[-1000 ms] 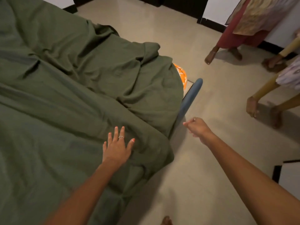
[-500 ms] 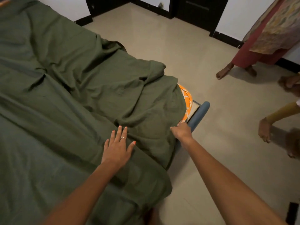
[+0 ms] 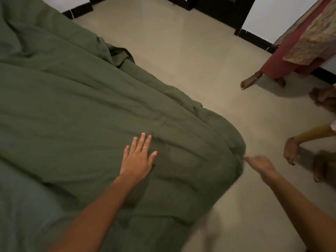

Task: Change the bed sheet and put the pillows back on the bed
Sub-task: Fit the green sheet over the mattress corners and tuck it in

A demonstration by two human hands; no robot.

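A dark green bed sheet (image 3: 91, 110) lies wrinkled over the bed and drapes over its near right corner. My left hand (image 3: 137, 159) rests flat on the sheet, fingers spread, a ring on one finger. My right hand (image 3: 260, 165) is blurred beside the bed's corner, and its fingertips pinch the sheet's edge where the cloth is drawn taut. No pillows are in view.
Beige tiled floor (image 3: 190, 57) runs along the bed's right side. One person in a red skirt (image 3: 291, 57) stands at the upper right, and bare feet (image 3: 291, 151) of others stand close by at the right edge. A dark door frame (image 3: 223, 10) is at the top.
My right hand reached the bed's corner and drew the sheet over it. The orange mattress cover and blue frame are now hidden. My left hand stayed flat on the sheet.
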